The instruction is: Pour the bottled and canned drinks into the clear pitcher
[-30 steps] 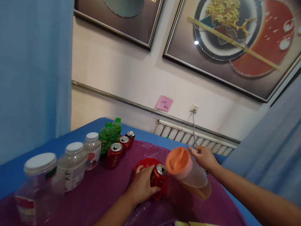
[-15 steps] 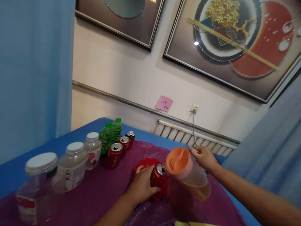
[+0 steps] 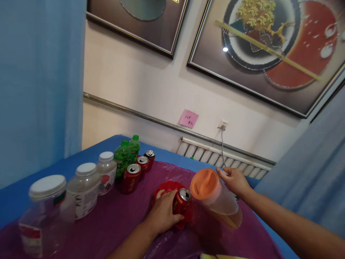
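My left hand (image 3: pixel 163 213) is wrapped around a red drink can (image 3: pixel 181 203) with an opened top. The can stands over a red scalloped dish (image 3: pixel 169 186); whether its base touches the dish is hidden. At the right, my right hand (image 3: pixel 235 181) grips the handle side of a clear plastic pitcher (image 3: pixel 223 205) with an orange lid (image 3: pixel 205 183). The pitcher tilts to the left, its lid close to the can. Yellowish liquid lies low inside it. No stream of liquid can be made out between lid and can.
Several jars with white lids (image 3: pixel 86 169), green bottles (image 3: pixel 122 158) and red cans (image 3: pixel 132 180) stand in a row at the left. A purple plastic sheet (image 3: pixel 113 225) covers part of the blue table (image 3: pixel 107 147). Behind are a radiator (image 3: pixel 202 151) and a plugged-in cord (image 3: pixel 222 144).
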A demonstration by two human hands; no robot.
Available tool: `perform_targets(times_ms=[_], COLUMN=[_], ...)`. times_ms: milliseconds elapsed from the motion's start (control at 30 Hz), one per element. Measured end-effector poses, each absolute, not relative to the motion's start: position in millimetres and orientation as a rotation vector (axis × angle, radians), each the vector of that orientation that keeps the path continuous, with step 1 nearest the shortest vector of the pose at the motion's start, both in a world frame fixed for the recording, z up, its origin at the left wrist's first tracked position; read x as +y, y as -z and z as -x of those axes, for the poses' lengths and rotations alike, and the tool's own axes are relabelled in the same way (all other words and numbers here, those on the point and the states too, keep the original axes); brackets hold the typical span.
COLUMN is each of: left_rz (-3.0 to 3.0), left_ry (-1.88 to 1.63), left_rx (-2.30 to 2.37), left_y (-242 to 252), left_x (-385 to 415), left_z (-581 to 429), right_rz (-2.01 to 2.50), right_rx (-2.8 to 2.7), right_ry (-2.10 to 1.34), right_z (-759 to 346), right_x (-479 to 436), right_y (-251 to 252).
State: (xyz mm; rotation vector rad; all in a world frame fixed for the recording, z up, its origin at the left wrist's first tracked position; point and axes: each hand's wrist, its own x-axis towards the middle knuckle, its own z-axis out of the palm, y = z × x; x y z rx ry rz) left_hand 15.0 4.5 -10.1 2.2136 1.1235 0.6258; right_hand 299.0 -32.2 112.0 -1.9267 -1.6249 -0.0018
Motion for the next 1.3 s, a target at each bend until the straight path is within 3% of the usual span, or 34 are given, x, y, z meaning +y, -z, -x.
perform_targets(times_ms=[1300], left_rz=[-2.202], left_ry=[-0.603], left_rx=[1.119], left_y=[6.1], left_x=[1.8], left_z=[-15.2], right_rz=[1.940], right_rx=[-1.616], right_ry=[-0.035], right_z=[-301.0], right_x=[-33.6], right_y=[-108.8])
